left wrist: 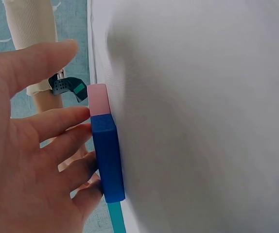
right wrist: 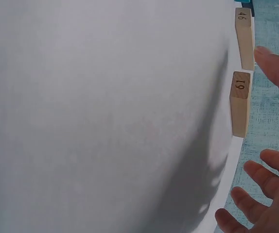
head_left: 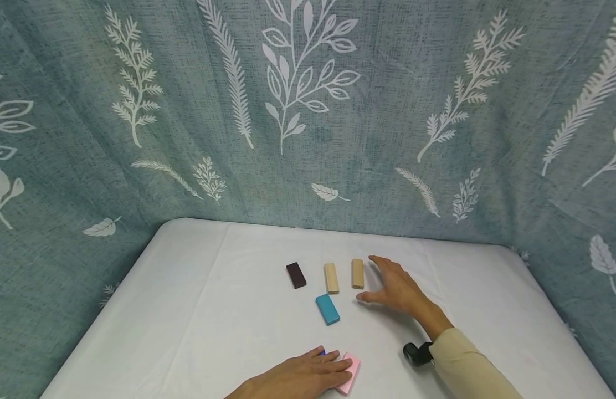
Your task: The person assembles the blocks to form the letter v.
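My left hand (head_left: 303,377) is spread over a pink block (head_left: 353,372) and a dark blue block (left wrist: 108,160), its fingers fairly straight. In the left wrist view the fingertips reach the sides of these two blocks, while the thumb stands apart from them. My right hand (head_left: 400,288) hovers at the right of a plain wooden block (head_left: 357,274), thumb and fingers wide apart and nothing between them. Left of that lies a second wooden block (head_left: 331,279). Numbers are printed on the ends of both wooden blocks in the right wrist view.
A teal block (head_left: 328,309) lies in front of the wooden blocks, and a dark brown block (head_left: 296,275) to their left. All rest on a white-covered table (head_left: 228,310). Behind it hangs a blue-green leaf-patterned curtain (head_left: 388,138). A black device (head_left: 417,353) is at the right wrist.
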A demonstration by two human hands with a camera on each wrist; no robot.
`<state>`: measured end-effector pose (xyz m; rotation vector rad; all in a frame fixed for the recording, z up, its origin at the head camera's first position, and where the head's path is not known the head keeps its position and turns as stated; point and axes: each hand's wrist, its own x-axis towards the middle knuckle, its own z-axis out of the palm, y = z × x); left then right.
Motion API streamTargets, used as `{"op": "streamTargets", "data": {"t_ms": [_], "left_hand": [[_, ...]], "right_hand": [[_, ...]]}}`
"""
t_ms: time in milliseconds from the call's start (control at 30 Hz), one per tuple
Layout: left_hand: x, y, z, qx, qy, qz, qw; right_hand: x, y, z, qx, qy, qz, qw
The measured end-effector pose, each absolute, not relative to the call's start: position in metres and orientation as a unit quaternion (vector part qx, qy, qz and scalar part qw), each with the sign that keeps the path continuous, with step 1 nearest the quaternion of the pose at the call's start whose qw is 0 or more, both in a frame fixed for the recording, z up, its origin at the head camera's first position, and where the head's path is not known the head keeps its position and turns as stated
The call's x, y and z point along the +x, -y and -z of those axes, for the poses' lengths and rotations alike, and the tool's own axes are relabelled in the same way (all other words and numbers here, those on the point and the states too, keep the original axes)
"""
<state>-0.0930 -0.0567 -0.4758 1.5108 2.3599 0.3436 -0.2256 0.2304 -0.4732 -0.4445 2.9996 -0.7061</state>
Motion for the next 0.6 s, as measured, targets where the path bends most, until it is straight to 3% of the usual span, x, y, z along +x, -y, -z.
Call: {"op": "streamTargets", "data": {"t_ms": [300,600], "left_hand": [[-0.093,0.058,0.476,0.534,-0.825,-0.119,0.143],[-0.094,0.057,0.477,0.527,-0.824,-0.129,0.163]], "right_hand": [[-0.237,-0.229,0.477,-0.150,-0.964,0.220,0.007],[-0.244,-0.228,0.479,-0.154,-0.962,0.224,0.016]]}}
